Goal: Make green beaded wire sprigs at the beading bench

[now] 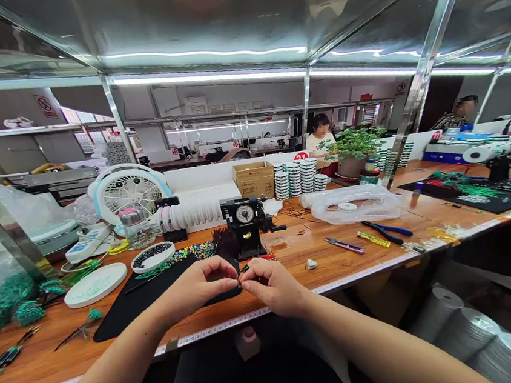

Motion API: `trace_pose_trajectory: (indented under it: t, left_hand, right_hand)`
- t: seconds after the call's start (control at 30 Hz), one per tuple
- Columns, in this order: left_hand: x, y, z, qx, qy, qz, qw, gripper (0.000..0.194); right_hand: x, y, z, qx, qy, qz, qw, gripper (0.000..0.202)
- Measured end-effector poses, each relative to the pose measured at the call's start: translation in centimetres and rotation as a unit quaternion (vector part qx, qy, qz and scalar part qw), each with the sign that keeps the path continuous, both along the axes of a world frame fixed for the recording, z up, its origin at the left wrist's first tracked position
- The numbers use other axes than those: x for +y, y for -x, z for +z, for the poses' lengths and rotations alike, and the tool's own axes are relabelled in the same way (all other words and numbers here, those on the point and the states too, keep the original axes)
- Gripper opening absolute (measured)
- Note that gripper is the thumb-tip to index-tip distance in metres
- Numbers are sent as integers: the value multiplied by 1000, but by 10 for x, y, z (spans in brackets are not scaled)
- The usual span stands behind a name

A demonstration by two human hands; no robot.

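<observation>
Both my hands meet above the front of the bench, their fingertips almost touching. My left hand (210, 278) pinches with thumb and forefinger, and my right hand (269, 281) pinches just beside it. Whatever lies between the fingertips is small and dark, too small to name. Right behind them stands a black hand-cranked winding machine (242, 217) with a round dial and a row of white spools (194, 216) on its left. Under my left hand a black mat (131, 308) carries loose coloured beads (193, 253) and a white dish of dark pieces (153, 257).
To the right lie a snipping tool (344, 245), a yellow screwdriver (374, 239) and blue-handled pliers (387, 231). A fan (132, 195), a glass jar (137, 228) and a white plate (95, 285) stand left. Stacked spools (297, 178) and a potted plant (349, 151) are behind. Two people sit farther back.
</observation>
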State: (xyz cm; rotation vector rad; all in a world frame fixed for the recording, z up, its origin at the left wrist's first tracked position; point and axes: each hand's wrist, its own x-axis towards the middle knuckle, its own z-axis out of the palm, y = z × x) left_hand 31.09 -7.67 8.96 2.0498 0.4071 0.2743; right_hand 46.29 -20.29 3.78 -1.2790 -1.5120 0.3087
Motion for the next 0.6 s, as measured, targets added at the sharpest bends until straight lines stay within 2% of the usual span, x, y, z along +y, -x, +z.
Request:
trace_pose_trajectory:
  t: [0.1,0.2,0.3,0.4,0.47,0.5,0.57,0.6]
  left_hand:
    - [-5,-2,-7,-5,-29,6,1000,23]
    - [-9,-5,-14,-12,-4,8,1000,24]
    - [-14,-5,-11,-13,-35,-3,999,24]
    - [-22,-1,-2,-5,-179,2,984,18]
    - [-27,3,1,-13,-320,46,946,11]
    - [-30,5,1,-21,-379,73,922,17]
    - [-32,6,-2,-32,-435,118,892,26]
    - [-32,5,-5,-34,-431,127,893,26]
  right_hand:
    - [2,3,-1,-9,6,-18,1000,10]
    - [2,4,-2,-12,21,-32,999,11]
    - [3,4,0,-27,27,-43,998,13]
    - [3,3,2,-35,21,-46,998,14]
    - [3,1,4,-24,24,-47,998,14]
    - [2,1,5,-12,29,-46,998,13]
    - [2,-1,7,21,45,-37,998,11]
    - [1,-1,7,40,53,-31,997,11]
